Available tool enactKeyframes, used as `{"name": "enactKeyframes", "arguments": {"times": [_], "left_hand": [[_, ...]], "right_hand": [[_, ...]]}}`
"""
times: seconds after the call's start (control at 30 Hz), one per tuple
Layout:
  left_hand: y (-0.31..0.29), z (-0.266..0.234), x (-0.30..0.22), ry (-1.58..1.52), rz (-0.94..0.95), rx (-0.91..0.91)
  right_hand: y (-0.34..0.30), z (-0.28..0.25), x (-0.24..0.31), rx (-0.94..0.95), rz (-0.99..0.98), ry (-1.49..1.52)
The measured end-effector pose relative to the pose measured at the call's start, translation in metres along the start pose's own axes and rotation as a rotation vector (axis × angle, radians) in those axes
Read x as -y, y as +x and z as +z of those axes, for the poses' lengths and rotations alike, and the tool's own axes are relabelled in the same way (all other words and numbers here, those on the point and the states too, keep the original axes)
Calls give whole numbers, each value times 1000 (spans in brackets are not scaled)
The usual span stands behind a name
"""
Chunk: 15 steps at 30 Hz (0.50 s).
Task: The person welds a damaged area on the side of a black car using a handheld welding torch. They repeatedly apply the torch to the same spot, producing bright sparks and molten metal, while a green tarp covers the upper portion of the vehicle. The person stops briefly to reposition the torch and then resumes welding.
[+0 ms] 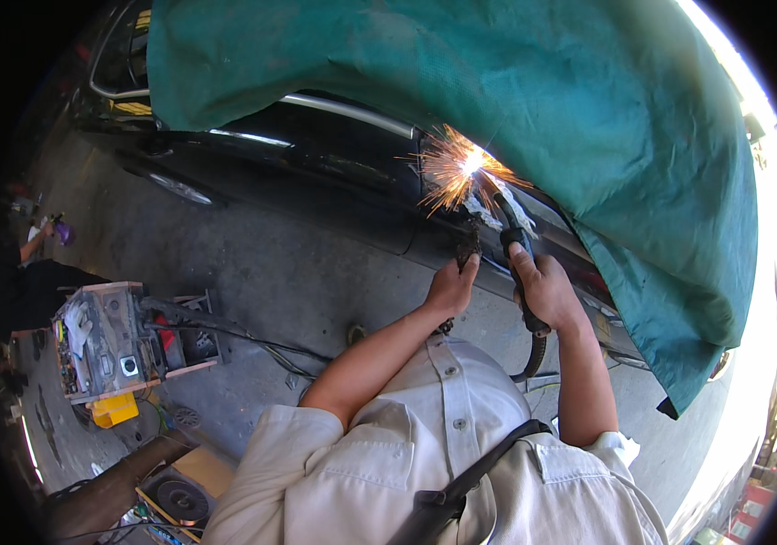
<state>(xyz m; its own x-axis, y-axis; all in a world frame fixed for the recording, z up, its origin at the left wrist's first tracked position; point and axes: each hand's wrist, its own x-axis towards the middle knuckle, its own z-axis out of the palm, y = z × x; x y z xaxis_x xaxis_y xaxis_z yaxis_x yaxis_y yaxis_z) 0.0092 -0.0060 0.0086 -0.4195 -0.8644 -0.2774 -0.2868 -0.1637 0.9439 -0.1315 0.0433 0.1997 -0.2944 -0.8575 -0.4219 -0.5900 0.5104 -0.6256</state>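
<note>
Left hand (452,289): clenched around a dark tool (472,241), whose far end points to 12 o'clock, toward the sparks.
Right hand (547,289): grasping the torch (534,313), thumb laid along the handle, near the left hand at its 3 o'clock.
Torch: at 1 to 3 o'clock from the view's middle; its neck leans toward 11 o'clock, its tip lost in glare; a cable (534,356) leaves its lower end toward 7 o'clock.
Sparks (447,177): bursting at 1 o'clock around a white glare over the car's side; the exact contact cannot be told.
White scrap (520,213): crumpled, between 4 and 5 o'clock of the glare, beside the torch neck.
Car (352,182): black, spanning 10 to 2 o'clock.
Cover (588,118): green, draped over the car, from 11 to 3 o'clock.
Cart (116,331): between 8 and 9 o'clock on the floor (252,236), a yellow box (114,411) at its 6 o'clock.
Co-worker (25,282): at 9 o'clock, one hand at a purple thing (64,233).
</note>
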Motion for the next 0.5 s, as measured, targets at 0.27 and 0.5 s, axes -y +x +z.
{"name": "enactKeyframes", "arguments": {"times": [0.27,0.5], "left_hand": [[-3,1,-3,9,57,-46],[2,4,5,-11,61,-74]], "right_hand": [[-1,1,0,-3,16,7],[-2,0,-5,-4,6,47]]}}
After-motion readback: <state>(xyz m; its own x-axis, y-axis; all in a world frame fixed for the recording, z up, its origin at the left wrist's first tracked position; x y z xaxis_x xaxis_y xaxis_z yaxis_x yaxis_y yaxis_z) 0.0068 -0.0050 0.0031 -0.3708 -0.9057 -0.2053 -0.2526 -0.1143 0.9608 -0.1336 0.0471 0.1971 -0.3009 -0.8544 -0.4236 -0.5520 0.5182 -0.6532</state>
